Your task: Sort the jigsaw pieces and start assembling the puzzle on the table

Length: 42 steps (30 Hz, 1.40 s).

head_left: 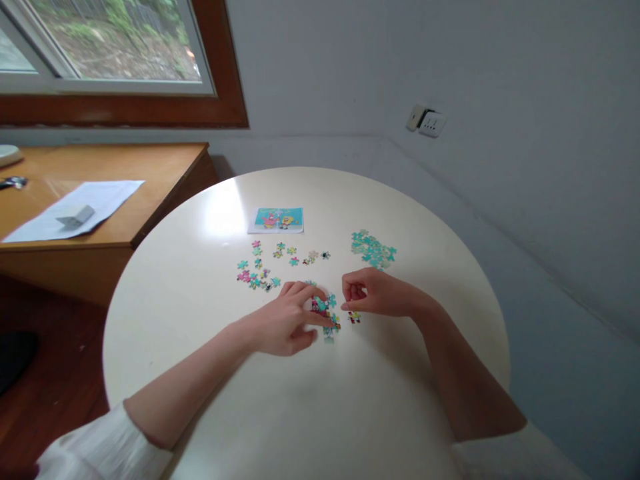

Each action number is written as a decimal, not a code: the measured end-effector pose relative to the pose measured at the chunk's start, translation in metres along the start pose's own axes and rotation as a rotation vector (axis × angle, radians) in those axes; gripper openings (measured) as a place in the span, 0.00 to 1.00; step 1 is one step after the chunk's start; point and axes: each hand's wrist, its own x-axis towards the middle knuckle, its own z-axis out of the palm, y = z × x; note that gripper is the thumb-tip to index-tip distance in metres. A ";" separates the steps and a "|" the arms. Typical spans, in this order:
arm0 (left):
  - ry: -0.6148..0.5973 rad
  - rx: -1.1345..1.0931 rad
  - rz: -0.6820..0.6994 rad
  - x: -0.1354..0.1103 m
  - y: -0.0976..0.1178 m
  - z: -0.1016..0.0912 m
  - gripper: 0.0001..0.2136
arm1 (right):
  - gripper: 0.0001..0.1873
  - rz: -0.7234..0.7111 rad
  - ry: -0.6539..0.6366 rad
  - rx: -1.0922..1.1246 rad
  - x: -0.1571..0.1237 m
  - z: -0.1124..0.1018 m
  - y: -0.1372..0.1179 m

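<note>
On the white round table, my left hand (290,319) lies over a partly joined jigsaw puzzle (330,327), its fingers stretched out and apart on the pieces. Part of the puzzle is hidden under those fingers. Just to the right, my right hand (373,292) is closed with thumb and fingers curled together. Whether a piece is between its fingertips I cannot make out. Close below its thumb lies a small cluster of puzzle pieces (355,318), apart from the joined part.
A heap of turquoise puzzle pieces (373,249) lies behind my right hand. Loose pieces (257,279) spread at the left. Farther back is a cartoon picture card (278,221). A wooden desk (165,160) with paper (107,197) stands left, beneath a window (125,40).
</note>
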 end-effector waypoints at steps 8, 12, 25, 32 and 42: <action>0.004 -0.012 -0.010 0.000 -0.002 0.003 0.19 | 0.10 0.087 -0.185 -0.034 -0.004 -0.007 0.011; 0.013 -0.018 -0.001 0.000 -0.005 0.006 0.18 | 0.08 0.085 -0.185 -0.092 -0.003 -0.005 0.012; 0.033 -0.008 -0.020 -0.001 -0.007 0.007 0.15 | 0.04 0.006 -0.182 0.018 0.001 0.002 0.003; 0.043 -0.026 -0.028 0.000 -0.005 0.006 0.15 | 0.06 0.021 -0.187 0.095 0.004 0.006 0.002; 0.035 -0.030 -0.033 0.001 -0.004 0.004 0.16 | 0.07 0.033 -0.188 0.093 0.004 0.006 0.003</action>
